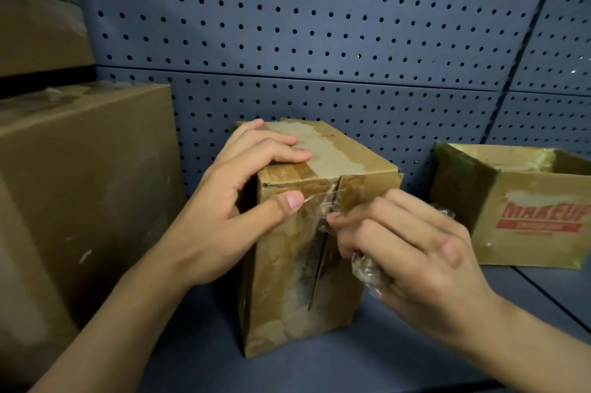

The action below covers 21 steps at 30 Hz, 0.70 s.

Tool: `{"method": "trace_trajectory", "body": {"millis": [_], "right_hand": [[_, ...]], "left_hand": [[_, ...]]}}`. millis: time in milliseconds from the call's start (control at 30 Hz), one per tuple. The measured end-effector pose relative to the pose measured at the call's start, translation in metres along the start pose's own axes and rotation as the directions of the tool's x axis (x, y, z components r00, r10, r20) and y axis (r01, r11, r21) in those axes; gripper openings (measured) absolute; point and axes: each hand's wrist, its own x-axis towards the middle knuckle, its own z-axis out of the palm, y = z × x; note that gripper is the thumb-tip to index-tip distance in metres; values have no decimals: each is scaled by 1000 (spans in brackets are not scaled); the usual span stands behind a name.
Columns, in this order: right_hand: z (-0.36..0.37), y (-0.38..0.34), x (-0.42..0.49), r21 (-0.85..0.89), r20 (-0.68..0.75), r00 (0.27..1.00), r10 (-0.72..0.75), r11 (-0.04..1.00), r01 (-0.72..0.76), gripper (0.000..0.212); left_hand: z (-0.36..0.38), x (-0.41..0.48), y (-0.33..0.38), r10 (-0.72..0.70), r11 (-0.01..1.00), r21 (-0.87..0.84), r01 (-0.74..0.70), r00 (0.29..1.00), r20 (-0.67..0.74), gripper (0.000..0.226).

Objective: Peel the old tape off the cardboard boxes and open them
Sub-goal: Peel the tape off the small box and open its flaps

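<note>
A small brown cardboard box (287, 290) stands on end on the grey shelf, its flap seam facing me. My left hand (233, 200) grips its top left corner, fingers over the top and thumb pressed on the front face. Clear old tape (316, 203) stretches across the seam near the top. My right hand (409, 252) pinches that tape at the seam with its fingertips. A crumpled wad of peeled tape (367, 271) is tucked in the right palm. Patches of torn paper show where tape came off the box top and front.
A large closed cardboard box (83, 187) stands at the left, with more boxes (38, 8) stacked above it. An open box (524, 210) printed "MAKEUP" sits at the right. A blue-grey pegboard wall (319, 40) rises behind the shelf (383, 360).
</note>
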Motion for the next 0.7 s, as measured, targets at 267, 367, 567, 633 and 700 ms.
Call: {"method": "trace_trajectory", "body": {"millis": [267,367,567,633,700], "right_hand": [[5,-8,-7,40,-20,999,48,998,-48,23],[7,-11,-15,64,42,997,57,996,-59,23],[16,-20,-42,182,238,967,94,973,-139,28],[17,-24,-50,231,340,938,67,961,-153,24],[16,-23,-58,242,412,909,72,953,-185,17]], "left_hand": [[2,1,1,32,999,11,-32,999,10,38],[2,2,1,28,1000,5,-28,1000,7,37],[3,2,1,38,999,15,-38,999,4,36],[2,2,1,37,999,19,-37,999,3,36],[2,2,2,34,999,19,-35,999,6,36]]}}
